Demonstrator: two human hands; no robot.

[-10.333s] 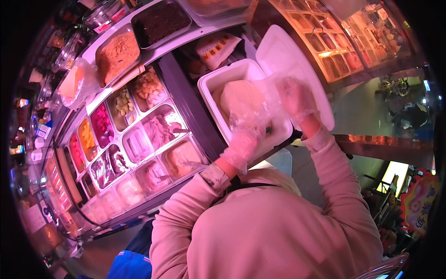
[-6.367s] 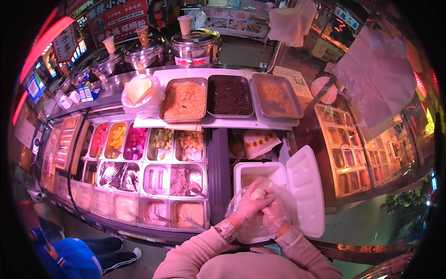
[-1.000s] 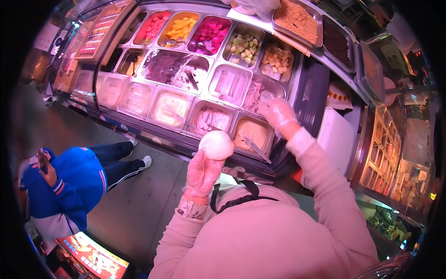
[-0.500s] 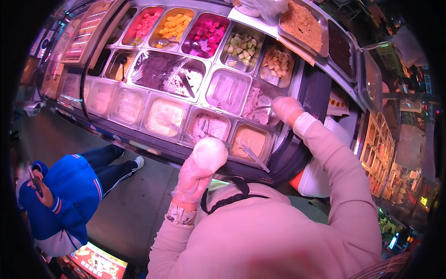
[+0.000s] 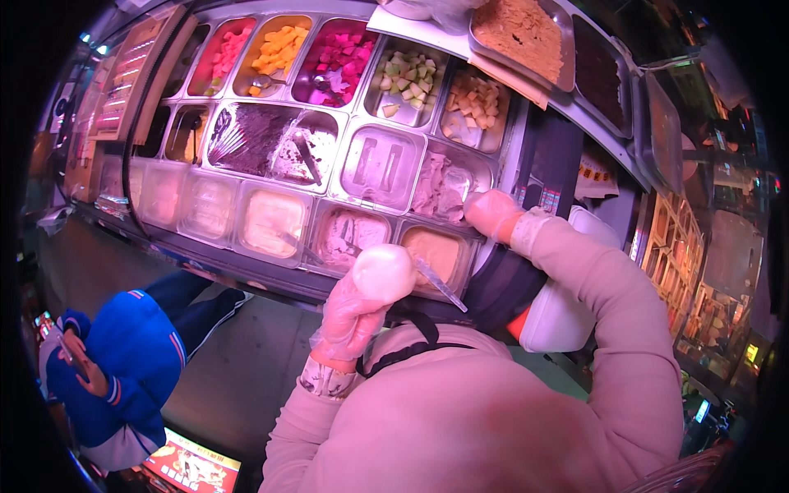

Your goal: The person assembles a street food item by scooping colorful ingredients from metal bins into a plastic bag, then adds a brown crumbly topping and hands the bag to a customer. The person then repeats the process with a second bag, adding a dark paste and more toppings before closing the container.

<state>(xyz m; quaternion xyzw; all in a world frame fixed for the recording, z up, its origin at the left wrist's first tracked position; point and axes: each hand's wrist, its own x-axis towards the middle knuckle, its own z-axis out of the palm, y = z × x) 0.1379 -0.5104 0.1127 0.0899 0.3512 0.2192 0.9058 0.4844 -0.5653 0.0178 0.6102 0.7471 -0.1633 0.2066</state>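
Note:
My left hand [image 5: 353, 320], in a clear plastic glove, is closed around the base of a smooth white round thing [image 5: 385, 273], perhaps a dough ball or wrapper; its underside is hidden. It is held up in front of the near row of tubs. My right hand [image 5: 493, 215], also gloved, is closed at the near right edge of a metal tub of purple paste [image 5: 440, 182]. It grips a metal utensil, mostly hidden by the fingers and paste. Just left of that hand sits a tub of tan paste [image 5: 433, 251] with a spatula [image 5: 444, 285] slanting out over its rim.
Tubs of diced pink, yellow [image 5: 279, 45], magenta and green fruit line the far row. A film-covered dark crumb tub [image 5: 251, 140] lies mid-counter. A tray of tan floss [image 5: 526, 45] stands far right. At left, a person in a blue jacket [image 5: 136, 345] holds a phone.
The view has shifted slightly. My left hand with the white round thing has moved right, nearer the tan paste. My right hand has lowered a little beside the purple paste; the utensil's handle shows less.

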